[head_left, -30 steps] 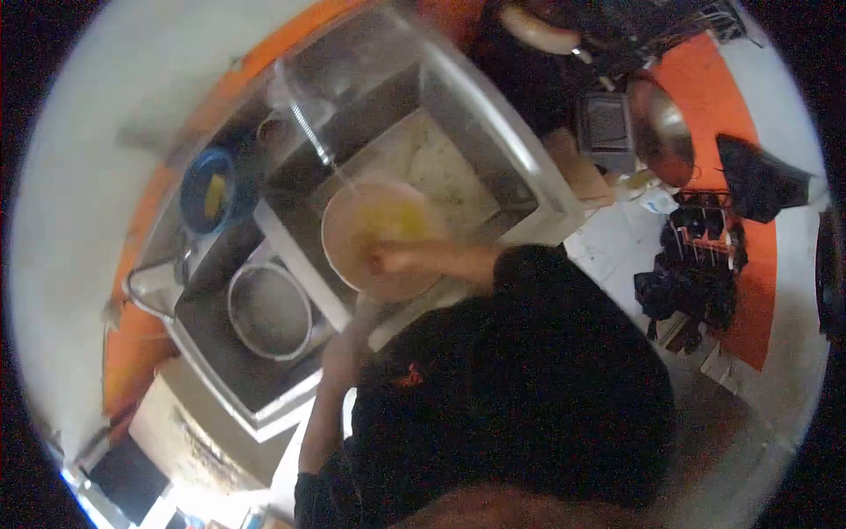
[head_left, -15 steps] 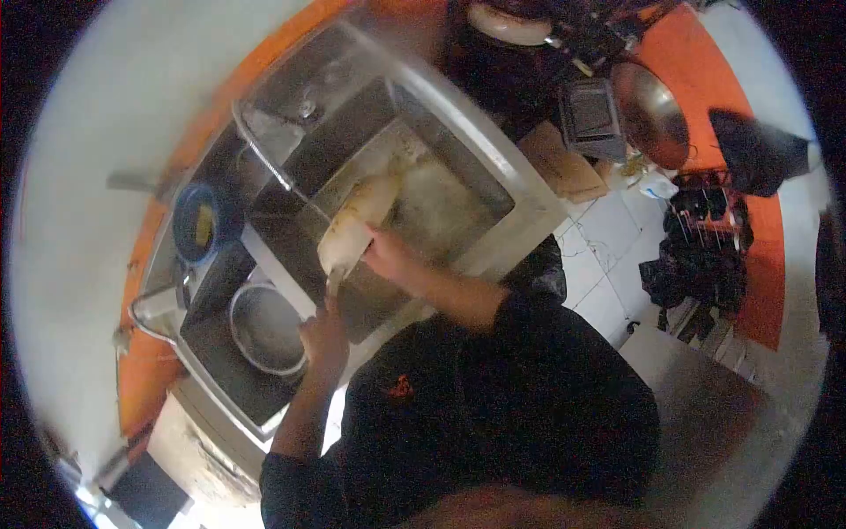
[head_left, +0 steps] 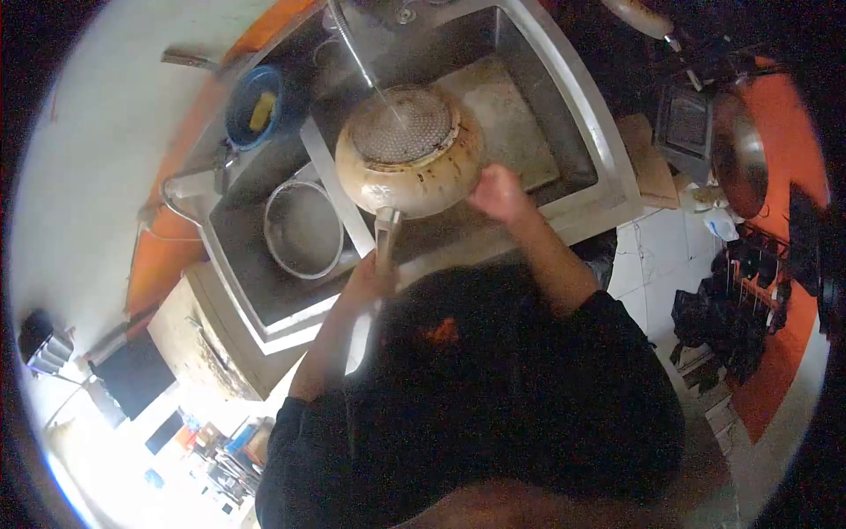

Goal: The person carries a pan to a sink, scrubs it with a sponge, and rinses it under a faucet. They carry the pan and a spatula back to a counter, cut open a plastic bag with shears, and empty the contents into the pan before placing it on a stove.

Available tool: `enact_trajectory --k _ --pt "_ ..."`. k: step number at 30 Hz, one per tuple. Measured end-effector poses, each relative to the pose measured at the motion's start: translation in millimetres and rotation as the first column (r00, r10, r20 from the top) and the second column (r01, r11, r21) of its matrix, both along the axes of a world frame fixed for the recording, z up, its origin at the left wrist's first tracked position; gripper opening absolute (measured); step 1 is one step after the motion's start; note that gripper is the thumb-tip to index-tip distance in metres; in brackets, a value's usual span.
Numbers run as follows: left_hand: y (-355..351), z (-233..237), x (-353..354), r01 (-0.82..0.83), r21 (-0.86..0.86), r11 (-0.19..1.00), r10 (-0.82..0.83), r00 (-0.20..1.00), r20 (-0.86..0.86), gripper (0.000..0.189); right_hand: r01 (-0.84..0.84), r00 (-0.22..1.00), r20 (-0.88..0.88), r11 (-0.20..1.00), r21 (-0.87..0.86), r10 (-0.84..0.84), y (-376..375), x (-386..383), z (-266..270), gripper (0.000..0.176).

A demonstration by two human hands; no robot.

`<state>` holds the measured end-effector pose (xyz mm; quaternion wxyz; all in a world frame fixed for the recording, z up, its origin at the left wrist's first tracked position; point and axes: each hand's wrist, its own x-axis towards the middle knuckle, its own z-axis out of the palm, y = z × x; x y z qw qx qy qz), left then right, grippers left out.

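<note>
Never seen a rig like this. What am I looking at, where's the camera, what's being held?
There's no machine here: a person works with two bare hands. Every picture comes from one camera worn on the head, looking forward and down, so the dark shirt fills the bottom.

In front is a double sink. The left hand holds the handle of a pan, turned base up beneath the tap. The right hand is at the pan's edge; blur hides whether it touches.

A round container sits in the left basin, and a blue bowl with something yellow in it stands nearby.
</note>
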<state>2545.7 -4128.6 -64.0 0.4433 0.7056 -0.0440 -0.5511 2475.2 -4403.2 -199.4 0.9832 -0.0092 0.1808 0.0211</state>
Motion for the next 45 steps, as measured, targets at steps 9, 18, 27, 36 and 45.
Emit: enact_trajectory --k 9,18,27,36,45 --pt "28.6 -12.9 -5.7 0.027 0.148 0.989 -0.039 0.996 0.084 0.023 -0.328 0.9 -0.411 0.845 -0.423 0.143 -25.6 82.4 -11.0 0.054" --pt "30.8 -1.3 3.3 0.357 0.411 0.839 -0.544 0.583 0.604 0.016 -0.142 0.972 -0.236 0.79 -0.596 -0.004 -25.6 112.0 21.0 0.049" --pt "31.7 -33.0 -9.2 0.276 0.512 0.813 -0.46 0.844 0.275 0.039 0.245 0.964 0.219 -0.819 -0.519 0.15 42.5 99.8 71.1 0.053" --pt "23.5 -5.3 -30.4 0.098 0.629 0.771 -0.553 0.594 0.584 0.035 -0.262 0.954 -0.287 0.704 -0.66 0.086 -47.5 71.0 8.1 0.063" --pt "15.8 30.3 0.6 0.149 0.432 0.889 -0.358 0.814 0.457 0.039 -0.222 0.969 -0.235 0.696 -0.683 0.079 -62.5 27.2 -35.4 0.031"
